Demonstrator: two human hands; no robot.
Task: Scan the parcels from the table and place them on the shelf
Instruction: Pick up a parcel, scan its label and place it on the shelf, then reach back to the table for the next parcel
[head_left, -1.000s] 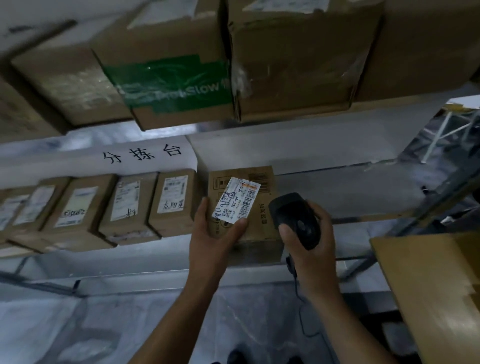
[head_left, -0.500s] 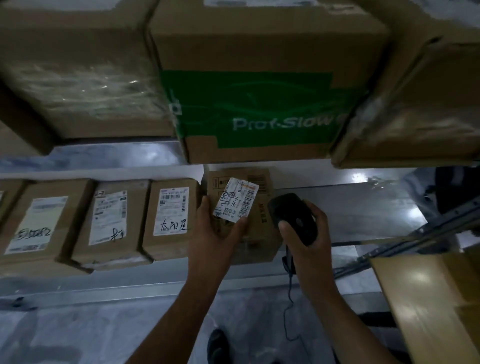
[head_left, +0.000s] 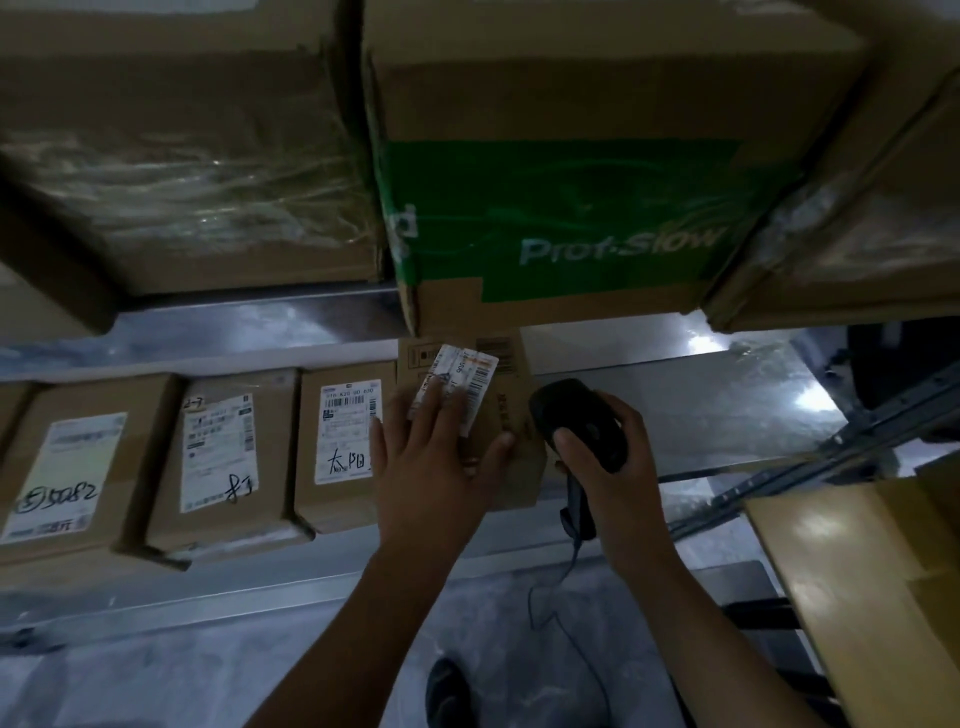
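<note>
Parcel (head_left: 521, 488) is on the shelf (head_left: 701, 405), at the right end of a row of three labelled parcels (head_left: 340, 441), just beside the last one. Left hand (head_left: 431, 467) lies flat on its face: grip spread, fingers over the label (head_left: 480, 371), pinching nothing. Right hand (head_left: 618, 467) has its grip wrapped round the scanner (head_left: 576, 421), cable (head_left: 540, 592) hanging below. Big boxes (head_left: 561, 208) on the tier above.

Status: this parcel looks placed, can't tell if it was scanned. Left: let go, back to the table (head_left: 831, 571) at right, probably. No parcels visible there, so remaining count unknown.
</note>
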